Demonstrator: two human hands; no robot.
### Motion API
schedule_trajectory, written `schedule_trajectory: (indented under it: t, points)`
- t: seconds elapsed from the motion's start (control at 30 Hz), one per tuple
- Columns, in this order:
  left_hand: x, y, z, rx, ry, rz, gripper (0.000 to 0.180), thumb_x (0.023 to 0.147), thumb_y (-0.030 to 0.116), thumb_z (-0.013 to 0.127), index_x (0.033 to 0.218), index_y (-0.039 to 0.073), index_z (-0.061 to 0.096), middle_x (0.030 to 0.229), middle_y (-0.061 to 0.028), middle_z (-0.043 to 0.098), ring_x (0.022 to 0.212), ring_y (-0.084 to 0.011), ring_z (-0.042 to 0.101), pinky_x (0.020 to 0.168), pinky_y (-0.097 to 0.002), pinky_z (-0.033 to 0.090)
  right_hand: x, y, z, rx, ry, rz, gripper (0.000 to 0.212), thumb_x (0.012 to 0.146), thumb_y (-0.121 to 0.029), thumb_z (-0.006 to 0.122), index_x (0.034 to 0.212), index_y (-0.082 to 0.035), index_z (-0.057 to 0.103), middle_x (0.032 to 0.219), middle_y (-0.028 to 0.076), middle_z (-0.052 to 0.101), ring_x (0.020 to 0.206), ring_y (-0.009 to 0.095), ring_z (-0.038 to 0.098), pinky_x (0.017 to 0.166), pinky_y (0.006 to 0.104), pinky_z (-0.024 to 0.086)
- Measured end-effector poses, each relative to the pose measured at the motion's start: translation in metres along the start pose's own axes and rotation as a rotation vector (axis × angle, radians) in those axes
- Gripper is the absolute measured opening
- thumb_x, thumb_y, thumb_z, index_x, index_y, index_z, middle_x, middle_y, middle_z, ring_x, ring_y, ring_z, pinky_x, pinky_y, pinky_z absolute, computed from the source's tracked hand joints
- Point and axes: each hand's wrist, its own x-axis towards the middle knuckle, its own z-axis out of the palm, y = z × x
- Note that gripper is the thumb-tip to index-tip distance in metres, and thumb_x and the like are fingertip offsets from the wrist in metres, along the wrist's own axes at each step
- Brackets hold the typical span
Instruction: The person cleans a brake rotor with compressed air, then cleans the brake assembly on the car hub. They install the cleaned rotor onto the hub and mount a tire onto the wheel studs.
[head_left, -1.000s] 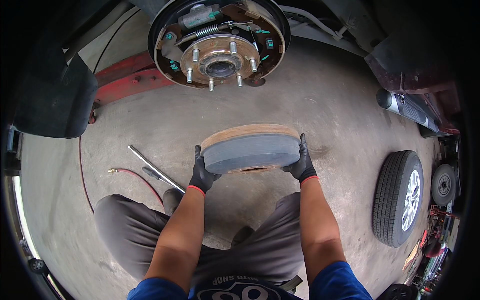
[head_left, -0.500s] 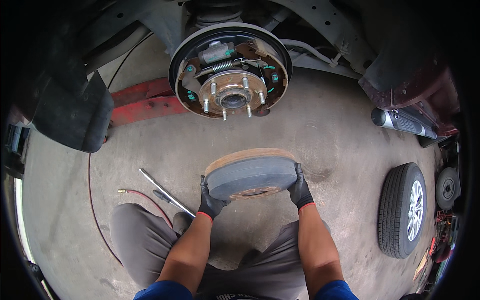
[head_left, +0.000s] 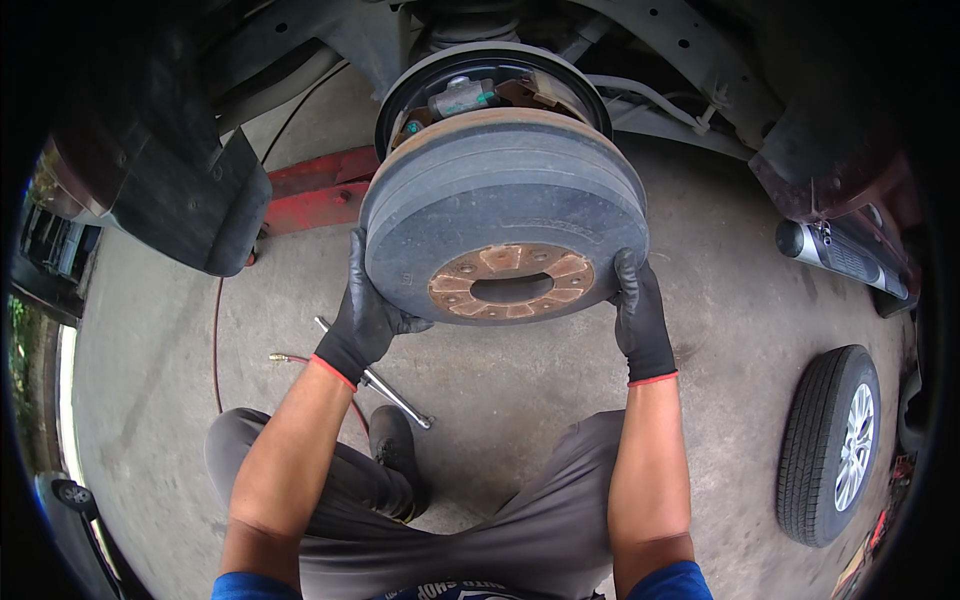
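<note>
Left hand (head_left: 362, 312) at eight o'clock, right hand (head_left: 640, 312) at four, clasping brake drum (head_left: 500, 205); uneven hold could drop it.

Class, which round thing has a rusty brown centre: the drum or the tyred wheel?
The drum, held mid-picture; the tyred wheel at right has silver spokes.

The brake drum (head_left: 505, 215) is a broad, round, dark grey metal piece with shallow ridges circling its side and a brownish, rusty edge at the back. Its outer face tilts toward the person, with a rusty, patchy central ring (head_left: 572, 270) pierced by small holes around a large opening. Held up between the left hand (head_left: 365, 315) and right hand (head_left: 640, 310), it stands before the brake assembly (head_left: 462, 98), hiding its lower part; contact between them cannot be told.
</note>
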Motion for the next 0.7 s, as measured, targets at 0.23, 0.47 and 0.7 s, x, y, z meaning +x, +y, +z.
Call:
schedule_trajectory:
  t: [0.23, 0.47, 0.7]
  points:
    - [0.028, 0.058, 0.007, 0.019, -0.078, 0.021, 0.102, 0.09, 0.093, 0.029, 0.16, 0.018, 0.033, 0.153, -0.015, 0.05, 0.13, -0.0356, 0.059, 0.091, -0.0598, 0.057, 0.045, -0.043, 0.026, -0.047, 0.056, -0.017, 0.083, 0.098, -0.06, 0.067, 0.148, 0.005, 0.05, 0.144, 0.018, 0.059, 0.134, 0.025, 0.054, 0.115, 0.0396, 0.041]
    - [0.054, 0.054, 0.005, -0.027, -0.059, -0.011, 0.095, 0.09, 0.091, 0.031, 0.157, 0.024, 0.036, 0.152, -0.0105, 0.051, 0.128, -0.0342, 0.059, 0.09, -0.0596, 0.056, 0.061, -0.029, 0.03, -0.138, 0.029, -0.043, 0.085, 0.097, -0.062, 0.066, 0.146, 0.006, 0.052, 0.144, 0.019, 0.059, 0.133, 0.026, 0.054, 0.113, 0.0392, 0.042]
    - [0.067, 0.056, 0.002, -0.018, -0.076, -0.038, 0.094, 0.09, 0.092, 0.025, 0.156, 0.026, 0.037, 0.153, -0.009, 0.05, 0.131, -0.0343, 0.057, 0.091, -0.061, 0.053, 0.074, -0.027, 0.035, -0.208, 0.109, -0.04, 0.088, 0.097, -0.065, 0.064, 0.146, 0.008, 0.053, 0.143, 0.02, 0.061, 0.131, 0.028, 0.057, 0.114, 0.0392, 0.041]
